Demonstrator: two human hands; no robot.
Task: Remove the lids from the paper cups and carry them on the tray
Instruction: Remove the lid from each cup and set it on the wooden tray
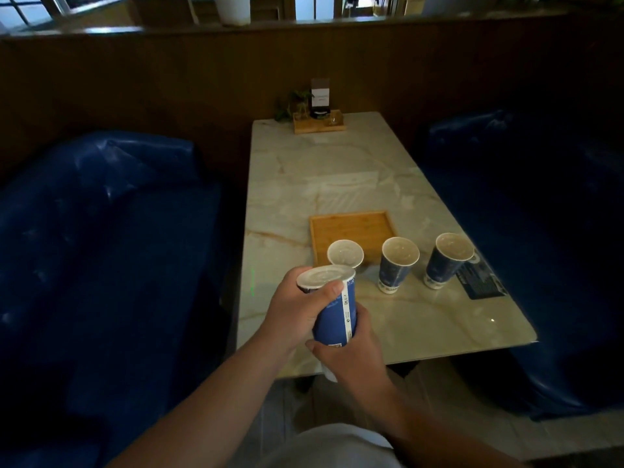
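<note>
Both hands point(297, 312) wrapped round lidded blue paper cup point(336, 315), label print unreadable.

One head-worn wide-angle view looks forward and down along the table point(337, 184), close above both hands, with the far wooden wall point(169, 79) beyond

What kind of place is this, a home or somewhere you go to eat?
Most likely a cafe or small restaurant booth. A marble-look table sits between blue padded bench seats, a small menu stand stands at its far end, and lidded paper cups wait beside a wooden tray.
</note>
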